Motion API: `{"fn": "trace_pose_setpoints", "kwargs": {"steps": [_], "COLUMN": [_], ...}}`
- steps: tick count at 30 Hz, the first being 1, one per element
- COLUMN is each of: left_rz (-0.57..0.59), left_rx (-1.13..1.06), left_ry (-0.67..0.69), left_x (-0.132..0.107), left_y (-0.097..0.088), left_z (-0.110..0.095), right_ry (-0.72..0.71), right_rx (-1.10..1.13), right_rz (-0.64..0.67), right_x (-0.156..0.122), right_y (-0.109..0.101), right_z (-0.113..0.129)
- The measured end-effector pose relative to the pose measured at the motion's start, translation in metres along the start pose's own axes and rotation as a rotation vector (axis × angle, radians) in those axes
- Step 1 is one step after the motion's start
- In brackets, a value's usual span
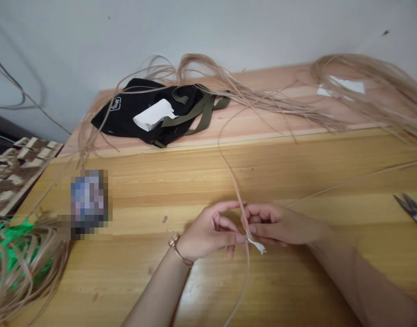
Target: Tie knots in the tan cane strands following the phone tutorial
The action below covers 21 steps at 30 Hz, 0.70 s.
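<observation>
Head camera view, looking down at a wooden surface (133, 281). Two bare hands meet near the middle. The left hand (208, 231), with a rose-gold bracelet (177, 247) on its wrist, and the right hand (279, 225) both pinch one thin tan rattan strip (228, 165) between thumb and fingertips, the fingers pressed together on it. A small white scrap (257, 245), perhaps tape or a tag, sits on the strip just below the pinch. From there the strip runs far, toward a loose tangle of strips (228, 86), and also trails near, off the lower edge.

Step in hand, as it appears: working that scrap on or off the strip. The next move would call for a steady pinch and a fine pull without kinking the strip.

Far left lies a black bag (136, 106) with olive straps. A coil of strips (21, 268) over something green sits near left. Scissors (412, 210) lie at the right edge.
</observation>
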<state>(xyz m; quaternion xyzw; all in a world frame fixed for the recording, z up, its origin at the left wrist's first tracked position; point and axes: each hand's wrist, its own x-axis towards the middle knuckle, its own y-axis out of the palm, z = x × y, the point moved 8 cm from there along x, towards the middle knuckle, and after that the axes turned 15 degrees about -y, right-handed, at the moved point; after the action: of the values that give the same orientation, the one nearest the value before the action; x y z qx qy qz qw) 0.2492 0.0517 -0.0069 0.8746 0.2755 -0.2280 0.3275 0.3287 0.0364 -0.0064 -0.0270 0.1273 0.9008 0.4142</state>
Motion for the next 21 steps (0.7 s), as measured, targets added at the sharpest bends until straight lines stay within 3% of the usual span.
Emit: {"fn": "trace_pose_setpoints", "kwargs": {"steps": [5, 10, 21], "left_rz": [-0.091, -0.201, -0.246], "left_rx": [0.056, 0.185, 0.221], "left_ry": [0.01, -0.002, -0.024], "left_x": [-0.001, -0.001, -0.003], "left_y": [-0.005, -0.01, -0.02], "left_z": [0.0, 0.0, 0.004], "right_ry": [0.071, 0.002, 0.1], "right_rx": [-0.186, -0.372, -0.268], "right_rz": [0.024, 0.004, -0.113], "right_x": [-0.008, -0.008, -0.007], "right_y": [-0.005, -0.01, -0.017], "right_z": [0.002, 0.007, -0.005]}}
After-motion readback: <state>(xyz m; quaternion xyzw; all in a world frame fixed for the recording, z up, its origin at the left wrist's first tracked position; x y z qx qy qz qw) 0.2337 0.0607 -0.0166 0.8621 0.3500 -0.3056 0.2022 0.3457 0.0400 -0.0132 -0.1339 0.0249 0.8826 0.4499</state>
